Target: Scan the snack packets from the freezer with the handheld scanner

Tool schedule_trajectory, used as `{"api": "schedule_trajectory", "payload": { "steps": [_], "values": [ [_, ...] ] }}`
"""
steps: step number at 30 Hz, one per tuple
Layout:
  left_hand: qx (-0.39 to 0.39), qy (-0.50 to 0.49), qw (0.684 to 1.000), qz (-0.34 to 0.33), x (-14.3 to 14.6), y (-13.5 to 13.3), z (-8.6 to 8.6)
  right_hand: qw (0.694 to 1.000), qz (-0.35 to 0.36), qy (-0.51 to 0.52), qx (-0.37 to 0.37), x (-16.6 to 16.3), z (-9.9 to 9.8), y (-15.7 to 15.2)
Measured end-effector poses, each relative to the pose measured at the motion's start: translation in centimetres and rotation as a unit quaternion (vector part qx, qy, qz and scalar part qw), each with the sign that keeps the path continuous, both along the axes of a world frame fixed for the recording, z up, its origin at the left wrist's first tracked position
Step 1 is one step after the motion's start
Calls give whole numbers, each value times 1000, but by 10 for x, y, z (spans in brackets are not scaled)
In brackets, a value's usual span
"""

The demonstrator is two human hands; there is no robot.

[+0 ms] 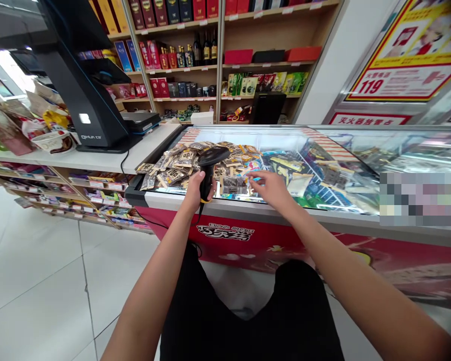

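A black barcode scanner (211,156) (cord trailing) is gripped in the left hand (194,189) at the freezer (244,204) front edge; a dark packet (233,184) just beside is touched by open fingers of the right hand (272,188).

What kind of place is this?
Likely a small shop's checkout: stocked shelves, a till on the counter, and a scanner in the left hand over a glass-topped freezer.

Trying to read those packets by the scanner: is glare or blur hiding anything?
Head view: glare streaks the glass lid at right, where a pixelated block covers part; packets by the scanner look sharp but too small to read; edges bend from the wide lens.
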State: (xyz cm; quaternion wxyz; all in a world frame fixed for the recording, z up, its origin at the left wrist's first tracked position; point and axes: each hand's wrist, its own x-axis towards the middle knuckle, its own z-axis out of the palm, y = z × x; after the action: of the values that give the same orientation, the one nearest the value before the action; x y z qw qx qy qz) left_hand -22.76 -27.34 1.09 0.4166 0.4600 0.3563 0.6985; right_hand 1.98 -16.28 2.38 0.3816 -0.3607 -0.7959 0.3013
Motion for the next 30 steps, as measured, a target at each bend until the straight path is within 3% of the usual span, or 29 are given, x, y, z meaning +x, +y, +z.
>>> {"api": "schedule_trajectory", "payload": {
  "steps": [3,6,10,15,21,25,30],
  "values": [
    [1,0,1000,-9,8,1,0,988,14,85,-131,17,1,3],
    [5,-6,1000,-11,8,-2,0,957,4,177,-232,24,1,3],
    [8,5,1000,-20,4,-8,-2,919,-16,265,-292,20,2,8],
    [-24,65,995,-73,-3,-12,-3,940,-55,254,-222,7,7,31],
    [-39,85,991,-99,-7,-10,-4,983,-106,148,6,-12,17,71],
    [-39,81,992,-90,-6,-11,-2,994,-60,62,73,-24,14,80],
    [-48,86,992,-80,-5,-13,1,997,38,0,71,-25,1,67]
  ]
}}
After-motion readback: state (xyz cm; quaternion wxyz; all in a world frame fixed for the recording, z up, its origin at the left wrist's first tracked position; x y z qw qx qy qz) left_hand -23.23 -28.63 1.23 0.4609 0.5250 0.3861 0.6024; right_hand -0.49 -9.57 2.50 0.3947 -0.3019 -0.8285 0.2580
